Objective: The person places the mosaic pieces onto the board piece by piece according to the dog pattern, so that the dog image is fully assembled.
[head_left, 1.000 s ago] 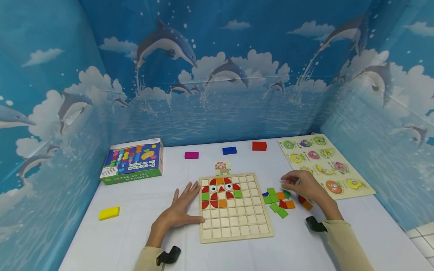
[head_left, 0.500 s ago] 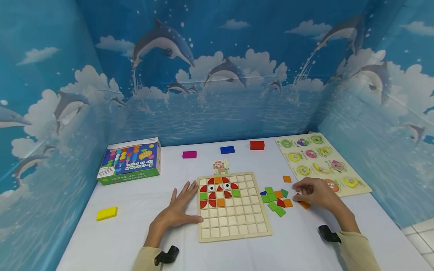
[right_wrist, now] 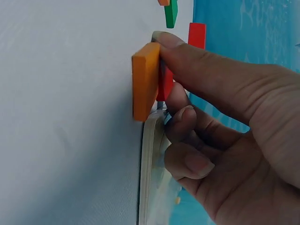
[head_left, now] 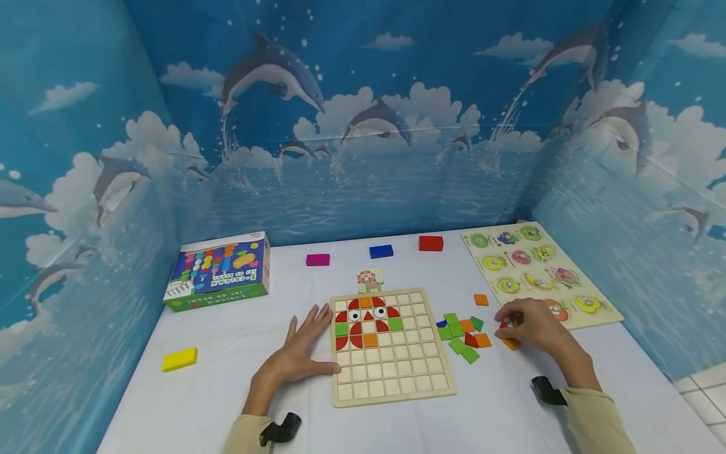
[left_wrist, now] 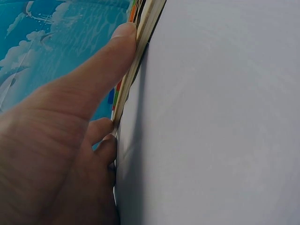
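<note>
Staying on orange tile [head_left: 512, 343], right hand [head_left: 533, 326].

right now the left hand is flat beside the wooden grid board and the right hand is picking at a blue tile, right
Not quite: the tile is orange, not blue. The right wrist view shows the right hand pinching an orange tile, with a red piece just behind it. The left hand does lie flat against the wooden grid board, as the head view shows.

The square wooden grid board [head_left: 394, 372] was pale tan, partly filled with red, green and orange tiles and two white eye tiles. The loose flat tiles [head_left: 464, 334] beside it were green, orange, red and blue. The backdrop wall [head_left: 363, 126] showed grey dolphins and white clouds on blue.
</note>
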Motion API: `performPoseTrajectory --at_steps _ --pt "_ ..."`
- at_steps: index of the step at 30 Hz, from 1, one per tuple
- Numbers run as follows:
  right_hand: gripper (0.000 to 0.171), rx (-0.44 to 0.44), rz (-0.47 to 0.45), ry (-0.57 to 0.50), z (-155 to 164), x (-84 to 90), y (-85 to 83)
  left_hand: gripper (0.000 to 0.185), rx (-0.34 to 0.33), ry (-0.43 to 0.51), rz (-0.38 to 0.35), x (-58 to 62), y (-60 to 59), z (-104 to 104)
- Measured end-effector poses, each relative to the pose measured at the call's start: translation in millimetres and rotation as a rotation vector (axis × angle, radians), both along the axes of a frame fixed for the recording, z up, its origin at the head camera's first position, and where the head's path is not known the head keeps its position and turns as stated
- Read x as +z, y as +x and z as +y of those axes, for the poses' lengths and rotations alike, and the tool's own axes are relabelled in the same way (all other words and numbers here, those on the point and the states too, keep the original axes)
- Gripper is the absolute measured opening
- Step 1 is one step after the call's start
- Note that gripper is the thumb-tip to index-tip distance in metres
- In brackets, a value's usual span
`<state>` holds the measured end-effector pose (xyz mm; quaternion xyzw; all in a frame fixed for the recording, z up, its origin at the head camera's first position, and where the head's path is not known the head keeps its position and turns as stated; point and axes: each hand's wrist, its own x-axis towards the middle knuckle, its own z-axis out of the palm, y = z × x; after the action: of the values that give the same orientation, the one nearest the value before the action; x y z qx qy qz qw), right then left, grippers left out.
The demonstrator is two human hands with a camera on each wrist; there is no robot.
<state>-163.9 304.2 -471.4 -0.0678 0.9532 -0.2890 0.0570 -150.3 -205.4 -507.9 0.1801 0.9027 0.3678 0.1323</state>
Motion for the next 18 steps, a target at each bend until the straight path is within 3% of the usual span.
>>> performPoseTrajectory --at_steps 5,10,14,18 --pt "0.026 -0.002 -0.022 -0.016 0 3.1 -1.0 0.119 0.011 -0.03 -0.02 2.1 -1.6 2" --pt "0.021 0.006 0.038 -0.059 -6 4.9 -0.1 0.119 0.016 -0.053 -0.036 5.0 -2.2 3" --pt "0.02 0.033 0.05 -0.172 -27 5.2 -2.9 0.119 0.022 -0.058 -0.044 6.6 -1.9 3" --pt "0.021 0.159 -0.033 -0.344 -54 4.0 -8.6 0.12 0.02 -0.045 -0.045 7.5 -1.1 3"
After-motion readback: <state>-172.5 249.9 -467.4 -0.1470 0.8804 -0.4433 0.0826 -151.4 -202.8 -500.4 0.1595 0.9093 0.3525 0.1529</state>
